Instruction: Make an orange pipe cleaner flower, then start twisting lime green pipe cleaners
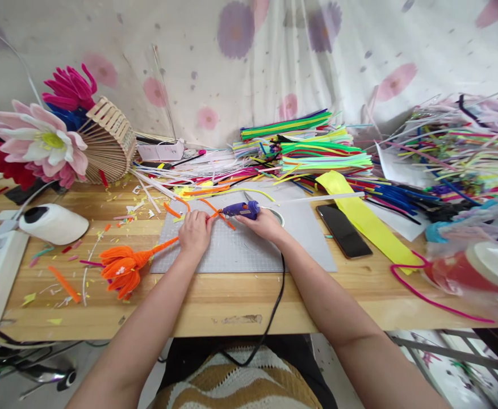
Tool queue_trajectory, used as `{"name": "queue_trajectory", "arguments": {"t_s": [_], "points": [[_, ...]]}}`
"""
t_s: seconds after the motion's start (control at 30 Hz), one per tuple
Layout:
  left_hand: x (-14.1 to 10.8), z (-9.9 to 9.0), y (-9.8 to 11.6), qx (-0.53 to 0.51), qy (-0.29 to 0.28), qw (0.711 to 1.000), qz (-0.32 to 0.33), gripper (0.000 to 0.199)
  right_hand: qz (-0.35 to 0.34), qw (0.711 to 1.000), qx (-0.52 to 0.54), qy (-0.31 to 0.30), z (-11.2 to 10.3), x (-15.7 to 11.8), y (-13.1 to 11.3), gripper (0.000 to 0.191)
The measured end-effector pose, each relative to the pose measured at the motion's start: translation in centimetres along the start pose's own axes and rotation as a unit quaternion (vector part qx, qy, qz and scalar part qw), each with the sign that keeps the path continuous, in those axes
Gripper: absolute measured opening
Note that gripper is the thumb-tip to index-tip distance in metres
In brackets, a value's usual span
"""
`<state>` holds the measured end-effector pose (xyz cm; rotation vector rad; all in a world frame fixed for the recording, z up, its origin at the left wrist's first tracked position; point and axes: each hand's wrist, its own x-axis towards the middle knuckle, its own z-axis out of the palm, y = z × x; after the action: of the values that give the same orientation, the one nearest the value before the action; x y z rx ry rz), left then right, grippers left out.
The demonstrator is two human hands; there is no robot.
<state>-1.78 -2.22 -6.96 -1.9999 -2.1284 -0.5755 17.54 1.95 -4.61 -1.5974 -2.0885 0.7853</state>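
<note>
My left hand point(194, 233) is closed on the stem point(163, 245) of an orange pipe-cleaner flower point(123, 270), whose head points left over the wooden table. In my right hand point(266, 225) is a purple hot glue gun point(243, 210), its nozzle pointing left at the stem's end beyond my left fingers. Nozzle and stem appear to meet, though any glue is too small to see. A long translucent glue stick point(317, 197) juts from the gun's back. Orange pipe-cleaner ends cross near the nozzle. Both hands are over a grey cutting mat point(231, 260).
A black phone point(344, 230) and a yellow strip point(363, 221) lie right of the mat. Pipe-cleaner bundles point(325, 156) are piled behind. At left stand a white thread cone point(57, 222) and finished flowers point(44, 142). The gun's black cord point(276, 298) hangs over the front edge.
</note>
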Motion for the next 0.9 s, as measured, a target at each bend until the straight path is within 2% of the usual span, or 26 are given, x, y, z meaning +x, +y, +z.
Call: {"name": "queue_trajectory", "arguments": {"t_s": [0.2,0.43,0.73,0.9], "points": [[-0.01,-0.15,0.03,-0.004,-0.004,1.000,0.002,0.025,-0.008,1.000,0.006,0.019,-0.15,-0.13,-0.01,0.040],[-0.02,0.03,-0.05,-0.002,0.001,1.000,0.004,0.025,-0.026,1.000,0.001,0.004,0.12,-0.30,-0.27,0.040],[-0.09,-0.10,-0.05,0.000,0.002,1.000,0.001,0.023,-0.015,1.000,0.003,0.017,0.00,-0.25,0.00,0.042],[-0.06,-0.23,0.01,-0.003,-0.006,1.000,0.000,0.022,-0.037,0.999,-0.001,0.017,0.07,-0.28,-0.09,0.038]]}}
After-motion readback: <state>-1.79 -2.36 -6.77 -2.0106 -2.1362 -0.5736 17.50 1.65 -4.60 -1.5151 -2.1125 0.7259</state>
